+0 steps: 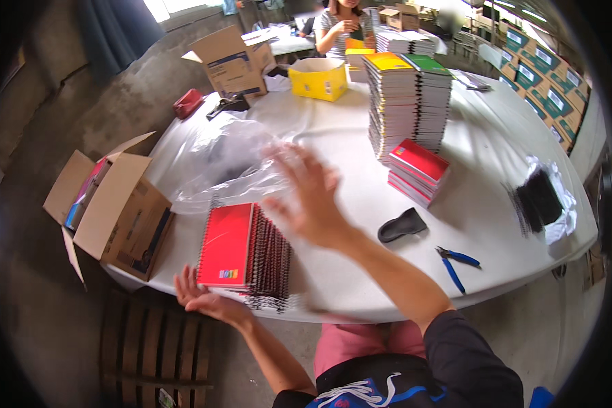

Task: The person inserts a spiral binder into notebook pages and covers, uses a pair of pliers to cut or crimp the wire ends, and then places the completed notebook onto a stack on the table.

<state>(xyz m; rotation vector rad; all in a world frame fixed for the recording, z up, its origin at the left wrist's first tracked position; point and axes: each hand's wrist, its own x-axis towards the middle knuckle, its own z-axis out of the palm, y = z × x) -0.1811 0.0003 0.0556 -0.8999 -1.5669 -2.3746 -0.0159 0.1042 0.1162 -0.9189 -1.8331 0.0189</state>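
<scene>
My hands flank a stack of red spiral notebooks (226, 238) at the near left edge of the desk (343, 279).
My left hand (214, 304) opens at the stack's near side, fingers apart (whether they touch it, I cannot tell); my right hand (313, 204), blurred, hangs above the desk, its fingers spread and empty. The step in hand looks like squaring or gathering the pile; the next move would call for level pressure from both palms, sparing the wire bindings.
</scene>
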